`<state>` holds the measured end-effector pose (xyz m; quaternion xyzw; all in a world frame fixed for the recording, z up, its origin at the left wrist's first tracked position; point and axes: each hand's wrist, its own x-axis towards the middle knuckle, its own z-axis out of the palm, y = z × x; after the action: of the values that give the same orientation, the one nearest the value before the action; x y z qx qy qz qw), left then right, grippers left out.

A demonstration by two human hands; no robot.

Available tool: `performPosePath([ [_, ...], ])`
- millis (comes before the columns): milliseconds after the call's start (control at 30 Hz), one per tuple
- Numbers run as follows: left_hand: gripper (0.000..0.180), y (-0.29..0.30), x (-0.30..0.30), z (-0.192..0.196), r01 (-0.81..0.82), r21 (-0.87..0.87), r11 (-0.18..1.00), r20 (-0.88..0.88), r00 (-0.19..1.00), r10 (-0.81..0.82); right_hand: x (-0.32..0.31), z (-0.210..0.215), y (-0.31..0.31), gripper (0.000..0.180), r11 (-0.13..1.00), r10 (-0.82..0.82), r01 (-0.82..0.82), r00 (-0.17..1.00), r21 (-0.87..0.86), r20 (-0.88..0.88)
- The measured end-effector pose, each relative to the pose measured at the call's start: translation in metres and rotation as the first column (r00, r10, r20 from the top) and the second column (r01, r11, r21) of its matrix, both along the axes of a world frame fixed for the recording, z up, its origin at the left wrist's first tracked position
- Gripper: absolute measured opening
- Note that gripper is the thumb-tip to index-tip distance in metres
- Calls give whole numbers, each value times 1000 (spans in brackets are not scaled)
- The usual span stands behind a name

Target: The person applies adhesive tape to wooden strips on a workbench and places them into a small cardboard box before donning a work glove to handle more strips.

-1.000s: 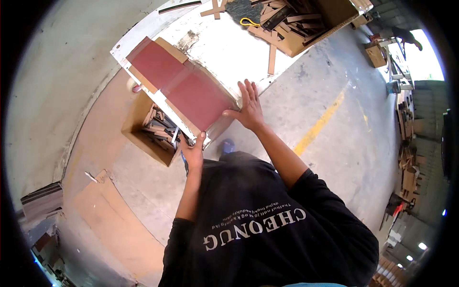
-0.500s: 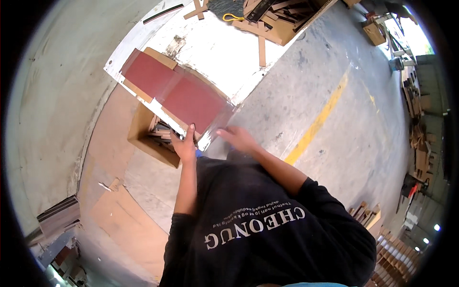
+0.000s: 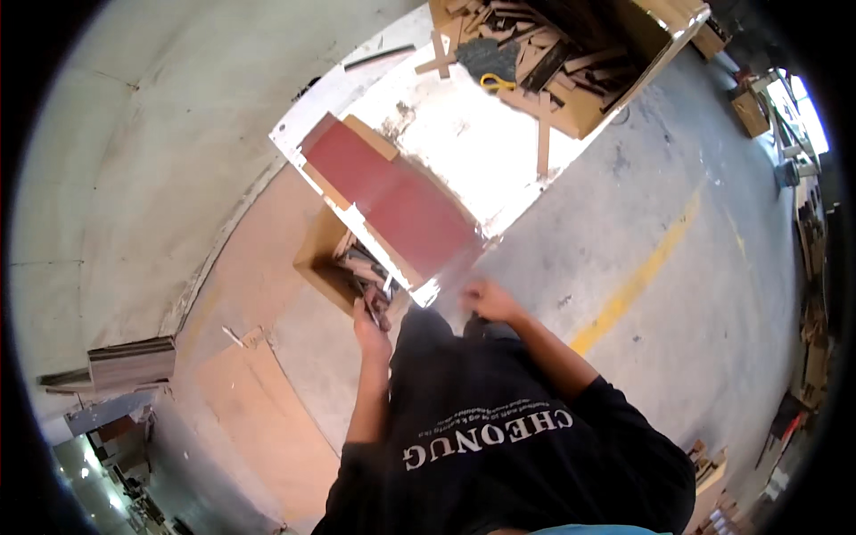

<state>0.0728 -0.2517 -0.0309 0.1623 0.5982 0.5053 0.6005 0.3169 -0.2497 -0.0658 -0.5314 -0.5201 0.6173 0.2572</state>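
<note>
Left hand [image 3: 370, 323]: clamped on dark scrap piece, over the box [image 3: 323, 259].
Right hand [image 3: 486, 300]: blurred, grip unclear, near panel [image 3: 392, 201] corner.
Panel: red, on worktop [image 3: 464, 134], near end overhanging.
Risk: a nudge could tip it off.

A white bench [image 3: 464, 143] stands on a grey concrete floor [image 3: 678, 294]. On the bench lie two dark red boards [image 3: 392, 201], end to end, reaching its near corner. Beyond them, an open box [image 3: 624, 98] full of wood scraps [image 3: 526, 53] sits at the far end, with loose wood strips [image 3: 542, 134] beside it. On the floor, a cardboard box [image 3: 325, 259] of offcuts stands against the bench, flat cardboard sheets [image 3: 259, 410] lie nearby, and a yellow line [image 3: 633, 281] crosses the concrete.
</note>
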Motion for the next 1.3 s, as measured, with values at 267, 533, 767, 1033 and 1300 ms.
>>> performPosePath([
  [267, 56, 71, 55, 68, 541, 235, 808, -517, 773, -368, -56, 86, 36, 43, 925, -368, 273, 817, -264, -444],
  [533, 64, 91, 97, 63, 854, 129, 503, -697, 439, -567, -3, 57, 71, 33, 860, -486, 480, 874, -173, 8],
  [767, 53, 88, 66, 24, 577, 174, 798, -288, 805, -519, 36, 58, 113, 35, 843, -532, 475, 803, 252, 269],
  [1033, 50, 156, 113, 45, 663, 113, 740, -584, 647, -490, 169, 71, 214, 46, 627, -742, 79, 362, 775, 564],
  [1300, 59, 206, 189, 75, 663, 234, 711, -896, 431, -107, 191, 78, 211, 25, 827, -455, 91, 688, 554, 565],
])
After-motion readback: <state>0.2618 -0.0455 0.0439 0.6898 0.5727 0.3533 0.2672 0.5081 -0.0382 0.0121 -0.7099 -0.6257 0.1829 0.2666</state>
